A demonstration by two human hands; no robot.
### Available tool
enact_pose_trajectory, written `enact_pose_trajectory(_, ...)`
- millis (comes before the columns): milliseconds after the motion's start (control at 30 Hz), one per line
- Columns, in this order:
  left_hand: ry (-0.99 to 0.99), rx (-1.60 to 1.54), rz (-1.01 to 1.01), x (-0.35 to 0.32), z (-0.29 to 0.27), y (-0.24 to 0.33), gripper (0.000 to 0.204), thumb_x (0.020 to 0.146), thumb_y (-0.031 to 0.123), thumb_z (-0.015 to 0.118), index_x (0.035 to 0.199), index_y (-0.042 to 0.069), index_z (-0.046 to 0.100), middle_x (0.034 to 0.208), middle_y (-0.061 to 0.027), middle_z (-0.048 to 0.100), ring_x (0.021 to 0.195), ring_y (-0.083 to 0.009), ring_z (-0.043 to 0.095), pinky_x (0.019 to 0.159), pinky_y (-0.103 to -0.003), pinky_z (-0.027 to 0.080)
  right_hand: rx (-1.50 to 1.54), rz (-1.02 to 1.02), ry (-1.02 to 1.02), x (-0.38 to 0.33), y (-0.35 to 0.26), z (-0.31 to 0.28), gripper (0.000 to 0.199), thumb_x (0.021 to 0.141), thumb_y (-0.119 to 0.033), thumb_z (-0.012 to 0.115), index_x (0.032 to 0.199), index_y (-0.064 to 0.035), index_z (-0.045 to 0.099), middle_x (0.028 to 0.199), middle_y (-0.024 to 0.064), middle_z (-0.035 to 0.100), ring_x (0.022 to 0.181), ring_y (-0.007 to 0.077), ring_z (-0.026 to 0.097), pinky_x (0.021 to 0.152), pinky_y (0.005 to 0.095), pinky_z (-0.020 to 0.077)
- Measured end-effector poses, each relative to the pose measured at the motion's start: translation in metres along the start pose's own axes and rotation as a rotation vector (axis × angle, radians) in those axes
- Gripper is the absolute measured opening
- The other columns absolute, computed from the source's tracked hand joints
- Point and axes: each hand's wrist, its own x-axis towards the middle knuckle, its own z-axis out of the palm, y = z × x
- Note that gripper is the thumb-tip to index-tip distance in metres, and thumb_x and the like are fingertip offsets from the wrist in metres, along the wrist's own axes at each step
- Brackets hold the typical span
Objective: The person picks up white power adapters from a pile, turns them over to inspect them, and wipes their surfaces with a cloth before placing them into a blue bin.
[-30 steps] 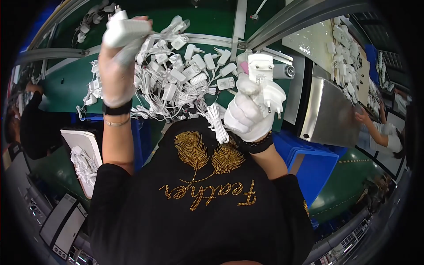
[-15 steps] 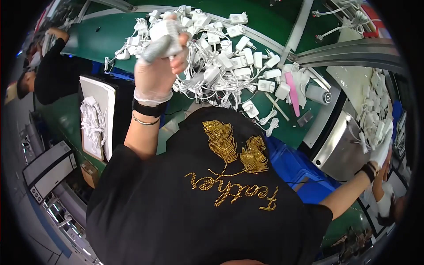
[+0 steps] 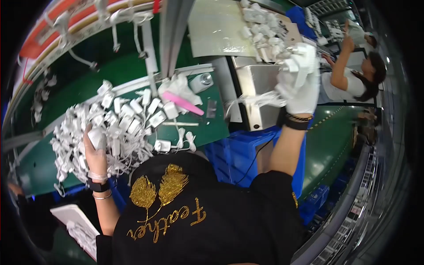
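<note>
Right arm stretched out to the right, its elbow bent only slightly and its forearm slanting away from the black sleeve (image 3: 276,194). The white-gloved right hand (image 3: 301,86) is at the right end of a metal box (image 3: 256,81), with its fingers curled around white adapters (image 3: 302,55); motion blur hides how each finger lies. From this grip a bundle of white cable (image 3: 265,99) trails leftward across the box. A dark bracelet (image 3: 298,121) circles the wrist.

Left arm lower and to the left, the forearm pointing away from the body. The left hand (image 3: 95,152) lies over the heap of adapters (image 3: 128,123) on the green bench (image 3: 216,128), fingers directed to the far side. A rounded pale form covers part of the fingers, so whether they pinch an adapter or merely rest there cannot be told. A black band (image 3: 99,186) encircles this wrist.

Between the hands, on the right part of the bench, lie a pink strip (image 3: 183,103) and, beyond it, a can (image 3: 202,82). A second pile of adapters (image 3: 265,33) occupies the far right; a blue bin (image 3: 234,152) stands on the near side, between the arms.
</note>
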Motion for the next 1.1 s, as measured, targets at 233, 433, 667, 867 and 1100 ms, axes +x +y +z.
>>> enact_pose_trajectory(233,-0.010,0.554,-0.074,0.019,0.025,-0.035,0.057,0.086,0.022,0.063,0.136,0.007,0.040,0.107,-0.0202,0.064,0.091,-0.0335,0.065,0.076,-0.039,0.050,0.418,0.218,-0.320,-0.022,0.074,0.034,0.037,0.094,-0.041,0.040,0.099,-0.0058,0.050,0.058,0.0043,0.041,0.039,0.0129,0.030,0.038,0.0267,0.0249)
enact_pose_trajectory(433,-0.091,0.741,-0.041,0.027,0.033,-0.034,0.059,0.085,0.029,0.064,0.137,0.014,0.040,0.104,-0.0251,0.063,0.092,-0.0418,0.062,0.074,-0.044,0.050,0.617,0.384,-0.427,-0.019,0.109,0.043,0.040,0.093,-0.043,0.038,0.093,-0.0050,0.050,0.060,0.0105,0.051,0.040,0.0146,0.034,0.037,0.0318,0.0276)
enact_pose_trajectory(667,-0.009,0.404,-0.001,0.023,0.016,-0.052,0.049,0.089,0.028,0.058,0.132,0.009,0.045,0.092,-0.0174,0.067,0.073,-0.0307,0.063,0.063,-0.035,0.050,0.587,0.441,-0.439,-0.015,0.121,0.050,0.031,0.093,-0.038,0.041,0.092,-0.0075,0.047,0.054,0.0001,0.033,0.039,0.0098,0.027,0.037,0.0271,0.0237)
enact_pose_trajectory(867,0.274,-0.307,-0.307,-0.015,-0.027,0.016,0.035,0.095,0.026,0.052,0.123,0.004,0.055,0.079,-0.0025,0.062,0.050,-0.0055,0.042,0.047,-0.019,0.034,0.299,0.196,-0.186,0.000,0.083,0.014,0.042,0.095,-0.036,0.045,0.123,-0.0049,0.050,0.102,0.0057,0.061,0.079,0.0142,0.060,0.064,0.0313,0.0515)
enact_pose_trajectory(1100,0.260,-0.765,-0.249,-0.025,-0.080,0.056,0.039,0.097,0.037,0.046,0.118,0.005,0.054,0.077,-0.0056,0.061,0.046,-0.0069,0.038,0.043,-0.020,0.029,-1.280,-0.103,0.461,0.084,-0.063,-0.084,0.054,0.097,-0.042,0.043,0.137,-0.0052,0.044,0.134,0.0072,0.050,0.121,0.0202,0.048,0.101,0.0309,0.0385)
